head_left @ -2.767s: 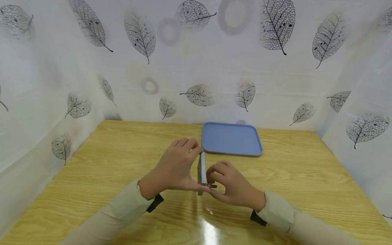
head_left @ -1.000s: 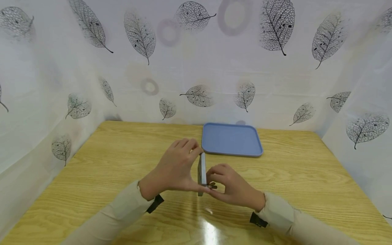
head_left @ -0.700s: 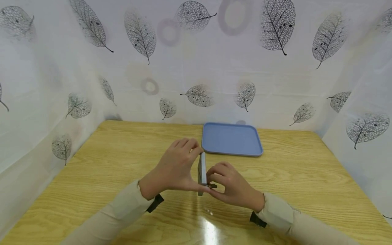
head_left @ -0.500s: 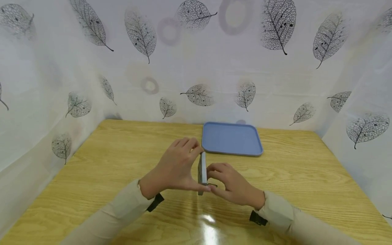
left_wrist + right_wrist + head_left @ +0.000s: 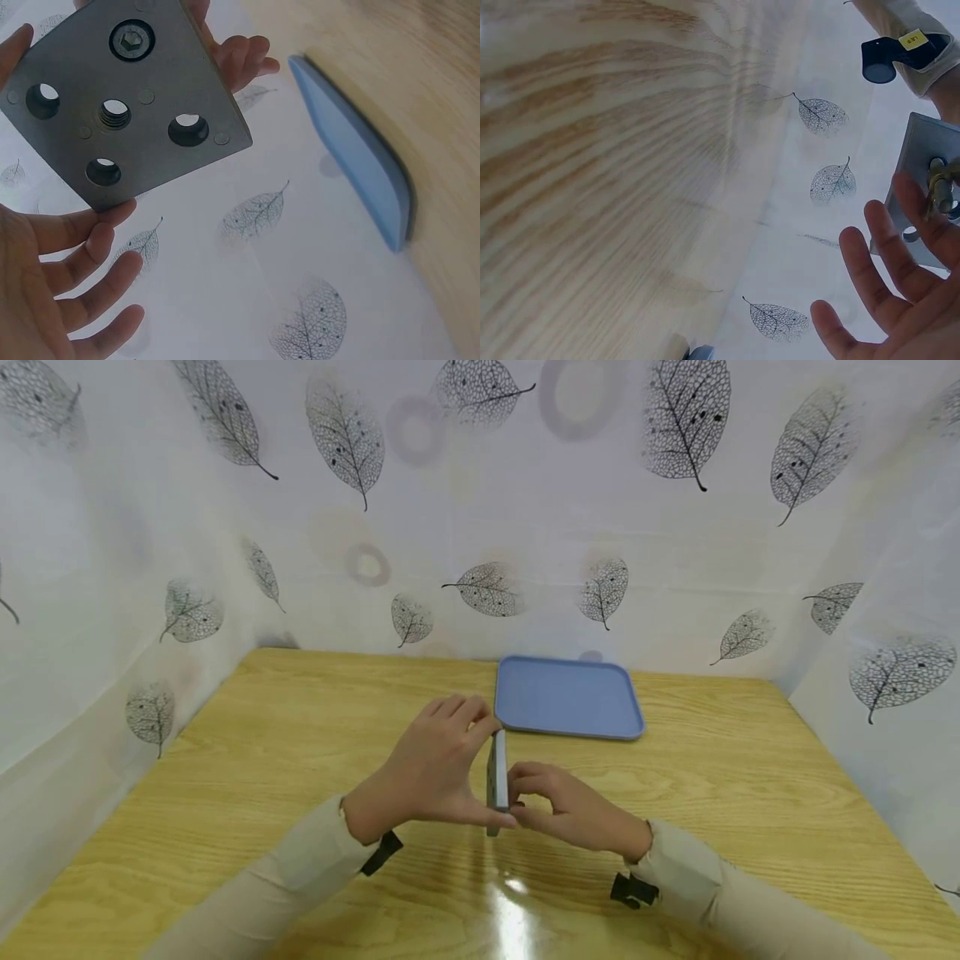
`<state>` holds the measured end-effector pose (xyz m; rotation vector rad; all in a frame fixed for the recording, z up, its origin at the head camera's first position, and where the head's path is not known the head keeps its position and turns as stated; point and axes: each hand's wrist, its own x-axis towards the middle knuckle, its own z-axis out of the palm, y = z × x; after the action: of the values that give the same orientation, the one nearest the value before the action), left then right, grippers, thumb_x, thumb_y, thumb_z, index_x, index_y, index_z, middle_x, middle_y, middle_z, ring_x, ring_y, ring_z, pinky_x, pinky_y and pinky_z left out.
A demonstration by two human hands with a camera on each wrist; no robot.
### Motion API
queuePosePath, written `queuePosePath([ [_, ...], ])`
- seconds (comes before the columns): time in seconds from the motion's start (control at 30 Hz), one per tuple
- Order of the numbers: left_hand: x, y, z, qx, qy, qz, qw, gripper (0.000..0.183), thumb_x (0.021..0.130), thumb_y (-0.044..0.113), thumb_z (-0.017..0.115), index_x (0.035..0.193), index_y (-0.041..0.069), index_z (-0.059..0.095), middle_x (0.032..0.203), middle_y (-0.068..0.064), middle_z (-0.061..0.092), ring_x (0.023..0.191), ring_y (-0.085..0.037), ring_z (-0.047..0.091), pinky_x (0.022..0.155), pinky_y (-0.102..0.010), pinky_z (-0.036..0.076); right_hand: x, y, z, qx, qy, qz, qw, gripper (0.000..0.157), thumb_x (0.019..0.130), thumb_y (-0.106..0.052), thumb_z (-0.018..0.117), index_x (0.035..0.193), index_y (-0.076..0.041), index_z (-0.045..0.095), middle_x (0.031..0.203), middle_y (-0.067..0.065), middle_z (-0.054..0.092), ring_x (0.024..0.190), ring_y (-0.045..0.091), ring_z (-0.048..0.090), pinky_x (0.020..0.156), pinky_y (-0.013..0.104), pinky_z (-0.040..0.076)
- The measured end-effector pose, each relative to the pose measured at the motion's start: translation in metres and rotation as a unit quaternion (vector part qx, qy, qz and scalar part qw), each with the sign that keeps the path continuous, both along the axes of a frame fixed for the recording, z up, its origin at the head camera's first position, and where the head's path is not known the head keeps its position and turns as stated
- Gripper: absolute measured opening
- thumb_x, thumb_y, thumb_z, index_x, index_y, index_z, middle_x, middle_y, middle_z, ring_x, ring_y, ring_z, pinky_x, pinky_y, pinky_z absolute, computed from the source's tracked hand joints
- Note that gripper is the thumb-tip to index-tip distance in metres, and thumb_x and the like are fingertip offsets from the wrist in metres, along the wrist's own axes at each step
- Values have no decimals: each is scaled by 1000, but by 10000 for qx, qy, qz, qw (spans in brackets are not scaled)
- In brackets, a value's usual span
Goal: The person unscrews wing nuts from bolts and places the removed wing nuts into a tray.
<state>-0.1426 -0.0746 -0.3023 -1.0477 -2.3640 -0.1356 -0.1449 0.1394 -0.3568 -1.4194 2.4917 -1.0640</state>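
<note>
A grey square metal plate point(image 5: 501, 772) stands on edge above the table, held by my left hand point(image 5: 442, 768) with the thumb at its lower edge and the fingers at its upper edge. The left wrist view shows several holes in the plate point(image 5: 157, 150) and a hex-socket bolt point(image 5: 131, 40) seated in one. From the plate's other face, in the right wrist view, the bolt's end sticks out with a brass-coloured wing nut point(image 5: 951, 172) on it. My right hand point(image 5: 573, 810) pinches there with thumb and index finger; the other fingers spread loosely. The fingers hide the wing nut in the head view.
A blue tray point(image 5: 567, 697) lies at the back of the wood-grain table point(image 5: 337, 718), beyond the hands. White leaf-print cloth point(image 5: 510, 527) hangs behind and at both sides. Each wrist wears a black strap point(image 5: 633, 890).
My right fingers have shifted on the wing nut, which earlier showed at changing angles past the thumb and is now covered in the head view. My left hand and the plate have stayed nearly still.
</note>
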Motion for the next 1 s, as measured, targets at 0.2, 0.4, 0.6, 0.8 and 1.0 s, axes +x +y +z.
queuePosePath([
  [0.2,-1,0,0,57,-17,-5,10000,91,48,86,62,99,11,63,96,0,52,92,-18,53,85,-34,46,2,-1,-3,-190,931,-188,9953,9,82,-12,65,83,-18,59,95,-6,59,84,5,53,76,32,48],
  [0.4,-1,-1,1,86,-27,-1,10000,90,48,85,64,99,11,63,96,0,52,92,-18,53,83,-35,46,5,-2,-5,-260,2451,-512,9678,18,80,-25,74,83,-18,57,97,-4,59,93,11,55,85,37,44],
  [0.6,-1,-2,1,63,-26,15,10000,91,48,87,61,100,11,63,96,1,52,91,-17,53,84,-34,46,5,-1,-2,-375,2060,-424,9769,9,92,-27,59,93,-18,60,104,-2,59,95,13,55,85,38,45],
  [0.8,0,-2,2,40,-19,3,10000,92,48,86,62,101,11,64,96,0,51,92,-18,52,84,-35,46,0,5,2,-43,-211,-151,9997,31,102,-12,33,101,-12,64,106,5,60,86,8,55,78,28,48],
  [1.0,0,-2,3,78,6,-29,10000,91,48,86,63,101,12,63,95,0,50,92,-18,52,84,-35,46,-2,6,-1,-20,-932,54,9956,30,101,-15,38,86,-15,64,108,1,58,91,6,54,80,28,47],
])
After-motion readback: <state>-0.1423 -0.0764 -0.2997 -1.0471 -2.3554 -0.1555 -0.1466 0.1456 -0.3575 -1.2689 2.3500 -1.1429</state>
